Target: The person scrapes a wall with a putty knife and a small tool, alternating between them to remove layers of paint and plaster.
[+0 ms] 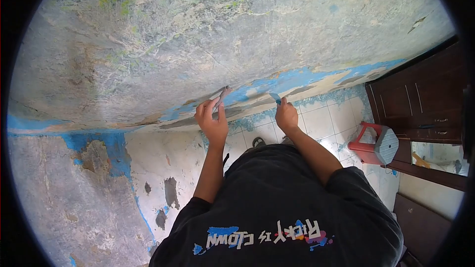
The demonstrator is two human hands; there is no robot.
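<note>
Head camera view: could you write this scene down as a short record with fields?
Left hand: thin greyish strip in its grip, material unclear
Right hand: flat tool with bluish-grey blade in its grip
Surface: rough grey wall with flaking bright-blue paint band
Floor: white square tiles
Right: red plastic stool with grey top, near dark brown cabinet

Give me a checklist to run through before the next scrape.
1. Scraper held in the right hand: ok.
2. Left hand apart from the scraper: ok.
3. Scraper edge touching the wall: cannot tell.
4. Thin greyish piece at the left hand's fingers identified: cannot tell.
5. Floor free of flakes: not ok, bluish bits lie along the wall.
6. Red stool apart from both hands: ok, it stands off to the right.
</note>
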